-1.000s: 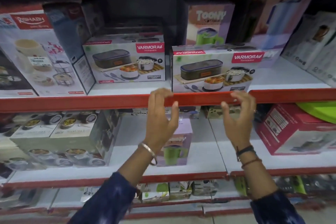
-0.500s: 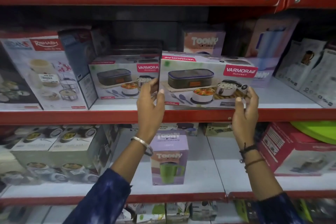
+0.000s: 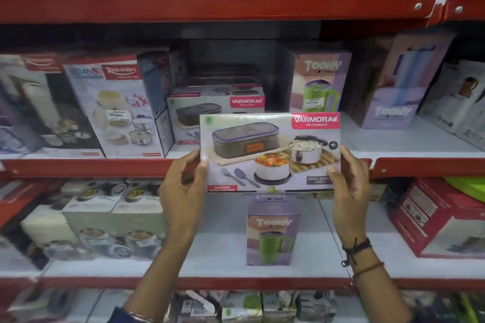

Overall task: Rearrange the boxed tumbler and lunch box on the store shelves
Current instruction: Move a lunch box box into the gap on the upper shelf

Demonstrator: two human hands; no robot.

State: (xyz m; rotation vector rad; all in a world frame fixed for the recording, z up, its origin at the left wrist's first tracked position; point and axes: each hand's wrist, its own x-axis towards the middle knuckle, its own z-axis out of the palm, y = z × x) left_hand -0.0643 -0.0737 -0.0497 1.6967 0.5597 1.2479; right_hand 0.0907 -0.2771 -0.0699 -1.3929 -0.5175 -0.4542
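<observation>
I hold a white Varmora lunch box carton (image 3: 270,152) in the air in front of the middle shelf's red edge (image 3: 78,166). My left hand (image 3: 182,189) grips its lower left corner and my right hand (image 3: 349,186) grips its lower right side. A purple Toony tumbler box (image 3: 271,233) with a green mug picture stands upright on the lower shelf, directly below the carton. Another Toony tumbler box (image 3: 319,84) stands at the back of the middle shelf. A second Varmora lunch box carton (image 3: 217,110) sits on the middle shelf behind the held one.
A Rishabh tiffin box (image 3: 115,107) leans at the left of the middle shelf. A taller Toony box (image 3: 396,86) and white boxes stand at the right. A red carton (image 3: 435,217) and stacked container boxes (image 3: 105,217) sit on the lower shelf.
Both hands went from the shelf's red edge to the right-hand Varmora carton, took hold of it and pulled it off the middle shelf toward me. The view tilted upward.
</observation>
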